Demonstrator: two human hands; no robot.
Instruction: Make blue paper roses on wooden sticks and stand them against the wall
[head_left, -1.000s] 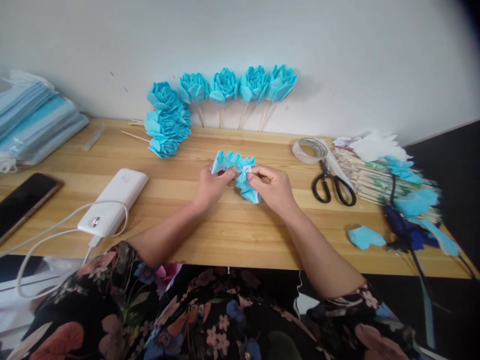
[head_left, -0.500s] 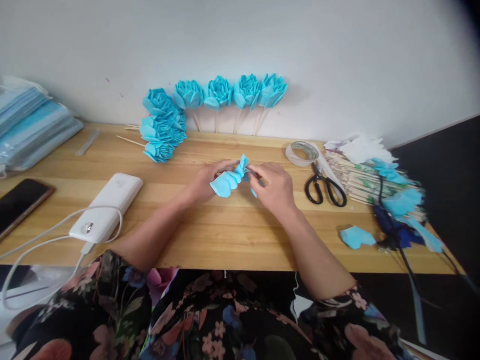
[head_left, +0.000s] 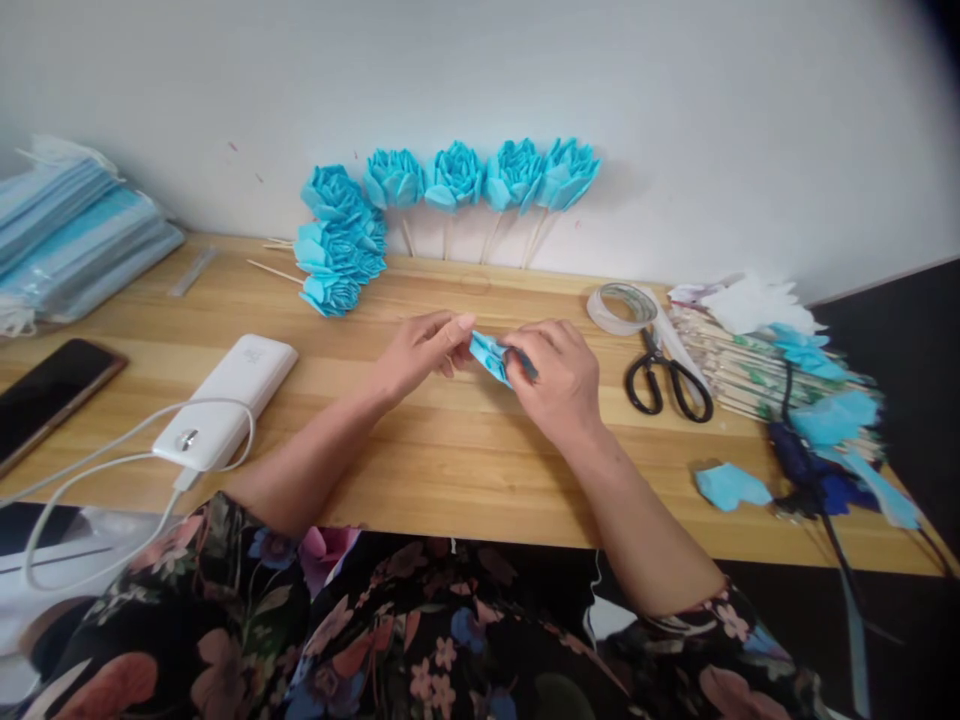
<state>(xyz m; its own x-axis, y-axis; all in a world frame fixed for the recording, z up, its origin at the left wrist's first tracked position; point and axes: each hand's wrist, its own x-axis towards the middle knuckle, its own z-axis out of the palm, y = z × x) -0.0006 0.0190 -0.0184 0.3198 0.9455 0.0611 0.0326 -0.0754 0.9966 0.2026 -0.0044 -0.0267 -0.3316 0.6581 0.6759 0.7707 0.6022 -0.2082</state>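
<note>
A small folded piece of blue material (head_left: 491, 356) is between my two hands, above the middle of the wooden table. My left hand (head_left: 429, 352) touches its left end with thumb and fingers pinched together. My right hand (head_left: 559, 375) grips its right side, fingers curled; something dark shows under them, too hidden to name. Behind, several blue flowers on sticks (head_left: 456, 176) lean against the wall, and more blue flowers (head_left: 335, 245) lie stacked to their left.
On the right are a tape roll (head_left: 621, 308), black scissors (head_left: 667, 385), a blue cut piece (head_left: 733, 486), thin sticks (head_left: 739, 370) and a dark blue tool with a cord. A white power bank (head_left: 225, 405), phone (head_left: 56, 400) and bagged masks (head_left: 82, 235) are on the left.
The blue material no longer fans out to the lower left; it looks compact between my hands. My left thumb has come up to its left end. The whole view has shifted slightly.
</note>
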